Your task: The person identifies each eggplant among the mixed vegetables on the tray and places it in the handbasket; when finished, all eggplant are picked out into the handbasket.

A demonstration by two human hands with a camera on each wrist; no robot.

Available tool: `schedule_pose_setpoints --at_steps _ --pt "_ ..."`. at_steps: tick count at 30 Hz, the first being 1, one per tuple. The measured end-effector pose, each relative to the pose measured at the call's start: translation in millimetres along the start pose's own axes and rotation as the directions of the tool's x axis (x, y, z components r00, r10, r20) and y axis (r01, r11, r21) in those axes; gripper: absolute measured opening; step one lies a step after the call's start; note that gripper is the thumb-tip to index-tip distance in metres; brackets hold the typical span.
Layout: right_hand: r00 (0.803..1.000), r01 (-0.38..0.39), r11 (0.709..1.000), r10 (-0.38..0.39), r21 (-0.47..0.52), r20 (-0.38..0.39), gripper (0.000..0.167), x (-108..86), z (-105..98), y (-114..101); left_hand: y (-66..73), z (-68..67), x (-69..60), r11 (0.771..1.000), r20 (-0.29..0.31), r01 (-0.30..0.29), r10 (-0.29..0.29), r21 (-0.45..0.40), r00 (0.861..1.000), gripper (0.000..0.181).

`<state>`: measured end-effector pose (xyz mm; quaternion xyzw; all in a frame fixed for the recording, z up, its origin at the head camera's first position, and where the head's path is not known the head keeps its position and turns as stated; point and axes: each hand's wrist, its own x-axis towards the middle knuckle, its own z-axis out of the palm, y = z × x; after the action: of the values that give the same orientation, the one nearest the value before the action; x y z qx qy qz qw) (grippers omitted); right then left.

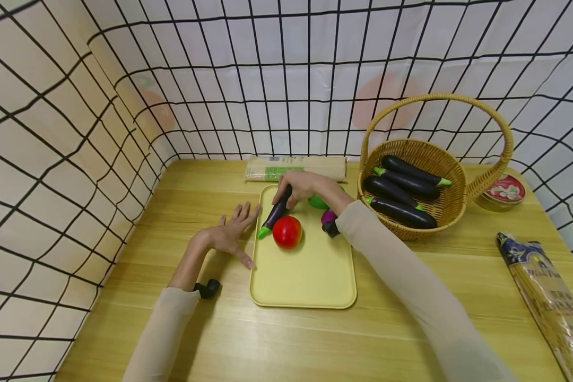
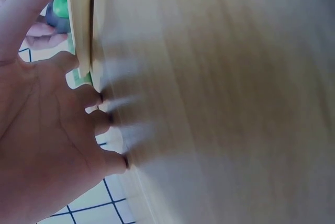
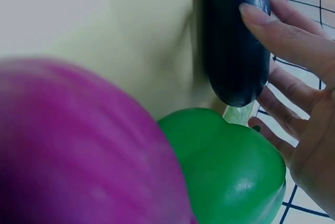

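Note:
My right hand point(image 1: 302, 187) pinches a dark eggplant point(image 1: 277, 214) by its rounded end, over the upper left of a yellow tray point(image 1: 310, 281). The eggplant's green stem tip points down toward the tray's left rim. Close beside it is a red tomato point(image 1: 287, 232). A green bell pepper point(image 3: 225, 166) and a purple round vegetable point(image 3: 94, 145) lie at the tray's upper right, partly hidden by my right arm in the head view. With fingers spread, my left hand point(image 1: 226, 237) rests at the tray's left edge, its fingertips on the table in the left wrist view.
A wicker basket point(image 1: 458, 212) with several eggplants point(image 1: 401, 212) stands right of the tray. Behind the tray lies a pack of noodles point(image 1: 310, 165). A round tin point(image 1: 503, 191) and a pasta bag point(image 1: 544, 297) sit farther right. Black wire mesh point(image 1: 267, 79) surrounds the table.

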<state>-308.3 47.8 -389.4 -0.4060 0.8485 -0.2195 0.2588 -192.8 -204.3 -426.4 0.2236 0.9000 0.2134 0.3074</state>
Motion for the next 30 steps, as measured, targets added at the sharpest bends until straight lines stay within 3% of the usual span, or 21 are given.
schedule_pose_setpoints --at_steps 5,12,19,25,30 --pt "1.0 -0.007 0.999 0.008 -0.047 0.027 0.04 1.1 -3 -1 -0.3 0.5 0.1 1.0 -0.003 0.002 -0.002 0.002 1.0 0.149" --pt "0.998 0.005 1.0 -0.004 -0.018 0.059 0.038 4.2 -4 2 -0.5 1.0 0.3 1.0 -0.001 0.003 -0.003 0.004 1.0 0.148" --pt "0.998 0.02 0.998 -0.016 -0.056 0.063 0.037 -0.7 -13 -5 -0.2 0.8 0.0 1.0 -0.001 0.005 -0.005 0.002 1.0 0.148" --pt "1.0 -0.03 0.994 0.031 -0.102 0.006 0.036 -12.7 -26 -11 -0.2 0.4 1.0 1.0 0.001 0.005 -0.005 0.006 1.0 0.148" --pt "0.995 -0.029 0.99 0.016 -0.141 -0.094 0.036 -34.3 -40 -13 0.2 0.7 -0.3 1.0 0.01 0.006 -0.006 -0.007 1.0 0.146"
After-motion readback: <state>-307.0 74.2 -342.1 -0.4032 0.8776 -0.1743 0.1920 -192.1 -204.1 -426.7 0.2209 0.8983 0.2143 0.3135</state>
